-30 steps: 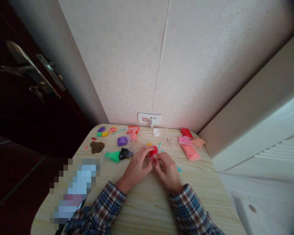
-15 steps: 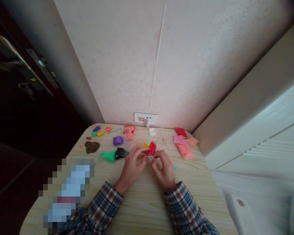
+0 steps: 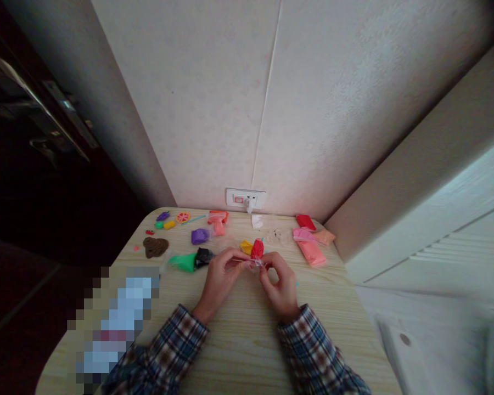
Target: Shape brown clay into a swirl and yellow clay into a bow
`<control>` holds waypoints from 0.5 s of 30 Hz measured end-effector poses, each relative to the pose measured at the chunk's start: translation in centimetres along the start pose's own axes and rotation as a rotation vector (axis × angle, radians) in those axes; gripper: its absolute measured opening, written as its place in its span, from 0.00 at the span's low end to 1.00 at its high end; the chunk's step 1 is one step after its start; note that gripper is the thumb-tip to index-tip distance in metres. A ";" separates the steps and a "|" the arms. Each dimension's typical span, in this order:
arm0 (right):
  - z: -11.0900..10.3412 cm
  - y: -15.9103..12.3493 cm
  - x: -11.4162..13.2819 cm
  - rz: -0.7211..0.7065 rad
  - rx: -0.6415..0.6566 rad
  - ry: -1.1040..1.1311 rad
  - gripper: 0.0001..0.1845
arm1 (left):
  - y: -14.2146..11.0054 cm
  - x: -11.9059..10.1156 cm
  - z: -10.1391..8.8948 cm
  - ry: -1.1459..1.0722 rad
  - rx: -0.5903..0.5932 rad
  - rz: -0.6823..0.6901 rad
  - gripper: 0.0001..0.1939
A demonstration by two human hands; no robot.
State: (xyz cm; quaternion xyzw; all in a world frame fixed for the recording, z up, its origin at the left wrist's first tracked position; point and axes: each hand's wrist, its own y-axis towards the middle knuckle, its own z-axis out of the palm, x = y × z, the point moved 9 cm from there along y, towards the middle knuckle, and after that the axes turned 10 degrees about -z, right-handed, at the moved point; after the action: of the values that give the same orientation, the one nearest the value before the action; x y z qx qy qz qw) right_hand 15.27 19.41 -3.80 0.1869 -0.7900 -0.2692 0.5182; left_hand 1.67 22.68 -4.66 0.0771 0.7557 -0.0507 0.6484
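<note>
Between my hands is a small clear plastic bag with a red lump of modelling clay [image 3: 257, 248] in its far end. My left hand [image 3: 224, 277] pinches the left side of the bag's near end. On the other side, my right hand [image 3: 279, 280] pinches the same end with thumb and forefinger. A yellow packet [image 3: 246, 247] lies just beyond my left fingertips. Close to the left hand are a black bag [image 3: 203, 258] and a green clay bag [image 3: 183, 262].
At left on the wooden table [image 3: 247, 351] sit a brown coil of clay [image 3: 155, 247], small fruit shapes and a purple bag [image 3: 200, 236]. Pink bags [image 3: 310, 252] and a red packet [image 3: 305, 222] lie at right. A wall socket [image 3: 246, 198] with a plug is behind.
The red lump now stands more upright beyond my fingers, and more of the yellow packet shows. Both hands have shifted slightly right, still pinching the bag's near end.
</note>
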 end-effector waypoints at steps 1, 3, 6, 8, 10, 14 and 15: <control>-0.1 0.0 -0.1 0.011 -0.005 0.008 0.05 | -0.1 -0.4 0.2 0.029 0.019 0.042 0.08; -0.3 -0.1 -0.4 0.037 -0.011 0.027 0.06 | -0.4 -1.3 0.8 0.130 0.071 0.160 0.11; -0.4 -0.1 -0.8 0.076 -0.015 0.061 0.08 | -1.2 -2.4 1.8 0.304 0.132 0.335 0.21; -0.2 -0.1 -0.8 0.083 -0.006 0.081 0.08 | -1.5 -2.5 2.0 0.372 0.129 0.390 0.22; 0.4 0.0 -0.4 0.069 0.031 0.099 0.08 | -1.5 -2.4 1.9 0.409 0.100 0.402 0.22; 1.2 0.1 0.4 0.035 0.094 0.082 0.08 | -1.2 -2.0 1.8 0.417 0.122 0.374 0.21; 1.1 0.1 0.2 0.044 0.093 0.064 0.09 | -1.1 -1.9 1.7 0.412 0.128 0.356 0.20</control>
State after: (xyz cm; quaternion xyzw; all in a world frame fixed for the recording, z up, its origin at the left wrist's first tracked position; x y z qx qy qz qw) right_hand 14.19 19.58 -3.93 0.2018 -0.7888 -0.2145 0.5396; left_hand 3.38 21.22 -3.10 0.2580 0.8414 0.0331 0.4736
